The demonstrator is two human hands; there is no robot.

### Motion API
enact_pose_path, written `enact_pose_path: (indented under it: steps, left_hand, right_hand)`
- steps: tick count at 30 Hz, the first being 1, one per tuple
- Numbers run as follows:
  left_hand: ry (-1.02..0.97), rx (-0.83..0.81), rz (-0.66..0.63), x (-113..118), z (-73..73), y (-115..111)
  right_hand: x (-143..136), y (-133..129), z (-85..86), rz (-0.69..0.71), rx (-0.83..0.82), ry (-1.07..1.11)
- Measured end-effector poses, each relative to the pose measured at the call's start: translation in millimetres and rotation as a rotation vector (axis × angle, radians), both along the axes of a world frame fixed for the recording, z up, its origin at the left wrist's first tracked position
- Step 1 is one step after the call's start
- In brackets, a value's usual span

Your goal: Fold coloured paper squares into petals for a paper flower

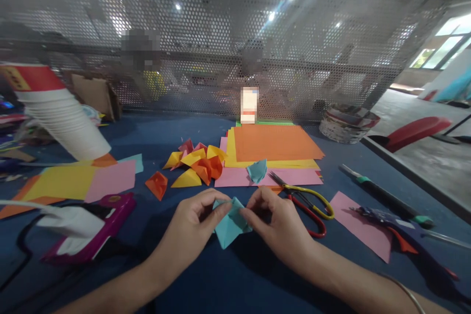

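Note:
A light blue piece of folded paper [227, 229] is held up just above the dark blue table, its lower corner pointing toward me. My left hand [198, 218] pinches its left side between thumb and fingers. On the right side, my right hand [274, 216] grips its edge the same way. Just beyond my hands, a second folded light blue piece [257, 171] lies on pink paper [228, 177]. To the left is a heap of folded yellow, red and orange pieces [208, 169], with a single orange-red folded piece [157, 185] beside it.
Scissors [312, 201] with yellow and red handles lie right of my hands. Farther right are pink paper [358, 223], a green-black tool [390, 198] and a dark blue glue gun [401, 233]. A purple power strip [117, 216] and stacked paper cups [69, 122] stand left. Orange sheets [275, 142] lie behind.

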State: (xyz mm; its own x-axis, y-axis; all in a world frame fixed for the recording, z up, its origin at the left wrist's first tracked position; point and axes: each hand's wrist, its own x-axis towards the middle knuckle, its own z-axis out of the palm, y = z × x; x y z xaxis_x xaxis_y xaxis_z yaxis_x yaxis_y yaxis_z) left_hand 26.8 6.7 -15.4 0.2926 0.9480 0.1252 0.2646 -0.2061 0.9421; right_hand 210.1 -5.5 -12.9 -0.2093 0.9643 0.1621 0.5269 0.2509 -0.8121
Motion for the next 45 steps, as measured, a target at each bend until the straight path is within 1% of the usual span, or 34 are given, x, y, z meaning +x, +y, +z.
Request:
enact_pose_path:
  steps: [3,7,11,14,20,25,28,32,41,45]
  left_hand:
    - [0.031,-0.004,0.006,-0.9,2.4,0.7]
    - [0.063,0.018,-0.005,-0.9,1.5,0.9]
    - [0.102,0.022,-0.009,-0.7,-0.4,0.4]
    - [0.127,-0.008,-0.022,-1.3,-0.8,-0.5]
    - [0.164,-0.024,-0.033,-2.3,-0.5,-1.0]
    - [0.161,-0.034,-0.038,-2.0,-0.7,-0.5]
    - [0.151,-0.040,-0.055,-2.1,-1.3,-0.9]
    - [0.131,-0.051,-0.077,-2.3,-1.4,-1.7]
    - [0.014,-0.106,-0.110,-2.8,5.3,-2.4]
    - [-0.089,-0.230,-0.125,-2.8,5.9,-3.6]
  right_hand:
    - [2.2,2.4,0.6,-0.010,0.057,-0.054]
    - [4.2,3.7,-0.7,0.011,0.115,-0.121]
    - [6.6,4.5,-3.5,0.057,0.253,-0.213]
    - [8.0,5.3,-4.0,0.079,0.334,-0.262]
    - [8.4,5.2,-3.0,0.093,0.326,-0.279]
    - [8.5,5.3,-4.1,0.101,0.321,-0.246]
    - [7.0,5.6,-3.7,0.098,0.277,-0.165]
    - [3.8,4.8,-2.0,0.137,0.212,-0.048]
    - [-1.1,-0.9,4.2,0.137,0.261,0.079]
    - [-0.1,1.3,4.9,0.189,0.326,0.126]
